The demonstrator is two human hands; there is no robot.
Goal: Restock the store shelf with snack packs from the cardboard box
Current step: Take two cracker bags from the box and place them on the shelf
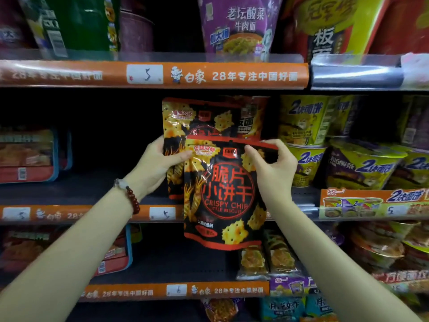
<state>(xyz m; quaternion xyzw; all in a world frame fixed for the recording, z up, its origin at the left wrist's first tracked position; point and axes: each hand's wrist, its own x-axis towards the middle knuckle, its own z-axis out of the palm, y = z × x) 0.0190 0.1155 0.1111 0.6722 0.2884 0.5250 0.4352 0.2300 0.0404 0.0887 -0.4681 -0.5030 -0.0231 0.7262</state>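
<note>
Now both hands, left (160, 162) and right (272, 165), pinch top corners of glossy crinkled biscuit pouch (222, 194), upright before shelf (92, 189).

Two bare forearms enter from the lower corners of the frame, with no sleeve showing on either one up to the picture's edge. The left hand (157, 168), left of the frame's centre, has on its wrist a bracelet (132, 199) of round, glossy dark red beads, strung close together; at the upper end of the strand sits a larger pale, whitish piece (120, 183) with a metallic edge, its exact kind too blurred to tell. The right hand (274, 173), right of centre, shows no ring, band or watch, and its visible fingernails are short and unpainted.
</note>
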